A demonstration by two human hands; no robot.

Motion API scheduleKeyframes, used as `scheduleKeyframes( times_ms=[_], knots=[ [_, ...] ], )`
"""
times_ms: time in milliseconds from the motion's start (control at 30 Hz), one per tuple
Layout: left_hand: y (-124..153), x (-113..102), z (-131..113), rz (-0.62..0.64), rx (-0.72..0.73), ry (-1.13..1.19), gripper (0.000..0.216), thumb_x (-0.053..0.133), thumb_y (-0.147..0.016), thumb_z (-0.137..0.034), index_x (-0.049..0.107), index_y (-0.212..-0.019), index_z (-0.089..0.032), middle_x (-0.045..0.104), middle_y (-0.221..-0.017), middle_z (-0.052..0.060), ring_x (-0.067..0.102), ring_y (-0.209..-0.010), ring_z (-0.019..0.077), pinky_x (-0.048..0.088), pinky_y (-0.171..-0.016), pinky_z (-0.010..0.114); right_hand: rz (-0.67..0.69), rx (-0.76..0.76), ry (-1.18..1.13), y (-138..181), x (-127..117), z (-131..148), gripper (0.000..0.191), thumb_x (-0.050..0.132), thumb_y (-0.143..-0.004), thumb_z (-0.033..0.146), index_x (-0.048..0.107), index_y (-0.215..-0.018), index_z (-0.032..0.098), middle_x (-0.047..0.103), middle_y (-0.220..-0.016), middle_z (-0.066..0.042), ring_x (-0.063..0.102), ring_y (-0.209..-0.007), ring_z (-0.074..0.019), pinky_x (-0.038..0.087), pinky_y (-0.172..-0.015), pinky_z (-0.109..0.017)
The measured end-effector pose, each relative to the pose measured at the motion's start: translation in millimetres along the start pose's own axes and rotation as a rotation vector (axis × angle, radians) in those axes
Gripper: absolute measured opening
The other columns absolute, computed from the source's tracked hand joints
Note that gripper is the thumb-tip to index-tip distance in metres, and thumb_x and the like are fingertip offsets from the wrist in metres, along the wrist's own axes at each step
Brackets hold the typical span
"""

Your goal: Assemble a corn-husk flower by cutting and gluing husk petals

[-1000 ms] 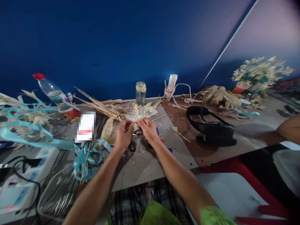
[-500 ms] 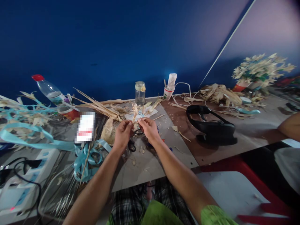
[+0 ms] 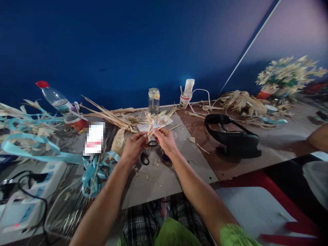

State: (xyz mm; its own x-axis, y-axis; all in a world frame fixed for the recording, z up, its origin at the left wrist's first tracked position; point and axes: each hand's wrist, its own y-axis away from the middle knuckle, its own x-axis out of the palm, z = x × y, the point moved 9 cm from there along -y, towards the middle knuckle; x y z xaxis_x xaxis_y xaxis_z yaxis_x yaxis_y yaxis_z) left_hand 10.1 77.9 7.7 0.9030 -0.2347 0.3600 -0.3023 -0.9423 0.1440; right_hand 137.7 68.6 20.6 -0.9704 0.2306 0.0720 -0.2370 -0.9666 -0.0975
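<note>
Over the grey board (image 3: 143, 186), both hands pinch a small pale corn husk flower (image 3: 151, 128). My left hand (image 3: 135, 146) is closed with thumb and fingertips at the flower's lower end. From the other side, my right hand (image 3: 165, 140) grips it with thumb and index finger. Scissors (image 3: 145, 159) with black handles lie just below my hands, their blades partly hidden. A dried corn husk (image 3: 118, 142) rests left of my left hand, and more husk strips (image 3: 109, 114) fan out behind it.
A clear jar (image 3: 154, 100) and a paper cup (image 3: 185, 100) stand by the blue wall. At right lie a black strapped headset (image 3: 237, 143) and a husk pile (image 3: 246, 102). Light-blue ribbon (image 3: 94, 177), a bottle (image 3: 55, 97) and a power strip (image 3: 33, 201) occupy the left.
The husk flower leans further right and looks more spread between my fingers. My left wrist has turned slightly, its fingers lying flatter. Both hands keep their hold, and the view has shifted a little.
</note>
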Motion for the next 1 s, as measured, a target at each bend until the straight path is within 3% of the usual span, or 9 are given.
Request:
scheduleKeyframes(
  times_ms=[233, 533, 767, 1000],
  knots=[
    [-1, 1, 2, 0.032, -0.011, -0.113, 0.027, 0.072, -0.060, -0.034, 0.058, -0.072, -0.013, 0.049, -0.053, -0.004, 0.040, -0.044, 0.0044, 0.033, -0.046, 0.019, 0.018, -0.005, 0.110, 0, -2, 3, 0.031, 0.054, -0.072, 0.041, 0.051, -0.055, 0.016, 0.041, -0.047, 0.005, 0.035, -0.045, -0.0064, 0.025, -0.046, -0.021],
    [-3, -9, -2, -0.125, 0.096, -0.224, 0.024, 0.066, -0.064, -0.034, 0.055, -0.073, -0.014, 0.045, -0.052, -0.006, 0.038, -0.042, 0.0049, 0.030, -0.043, 0.019, 0.067, -0.008, 0.120, 3, 6, 4, 0.035, 0.050, -0.076, 0.043, 0.051, -0.054, 0.016, 0.042, -0.045, 0.005, 0.035, -0.042, -0.0062, 0.027, -0.045, -0.021],
    [-6, -14, -7, -0.156, 0.169, -0.290, 0.024, 0.062, -0.067, -0.035, 0.056, -0.075, -0.014, 0.048, -0.054, -0.005, 0.040, -0.043, 0.0056, 0.031, -0.044, 0.020, 0.070, 0.041, 0.076, 0, 7, -7, 0.033, 0.052, -0.074, 0.046, 0.058, -0.064, 0.015, 0.049, -0.052, 0.003, 0.037, -0.043, -0.0063, 0.027, -0.043, -0.021],
    [-7, -25, -12, -0.226, 0.211, -0.213, 0.021, 0.062, -0.065, -0.031, 0.057, -0.078, -0.015, 0.050, -0.057, -0.004, 0.043, -0.045, 0.0058, 0.034, -0.045, 0.020, 0.043, 0.021, 0.100, 9, 5, 20, 0.028, 0.053, -0.073, 0.041, 0.055, -0.062, 0.016, 0.049, -0.053, 0.003, 0.035, -0.042, -0.0061, 0.026, -0.042, -0.020]
  ],
)
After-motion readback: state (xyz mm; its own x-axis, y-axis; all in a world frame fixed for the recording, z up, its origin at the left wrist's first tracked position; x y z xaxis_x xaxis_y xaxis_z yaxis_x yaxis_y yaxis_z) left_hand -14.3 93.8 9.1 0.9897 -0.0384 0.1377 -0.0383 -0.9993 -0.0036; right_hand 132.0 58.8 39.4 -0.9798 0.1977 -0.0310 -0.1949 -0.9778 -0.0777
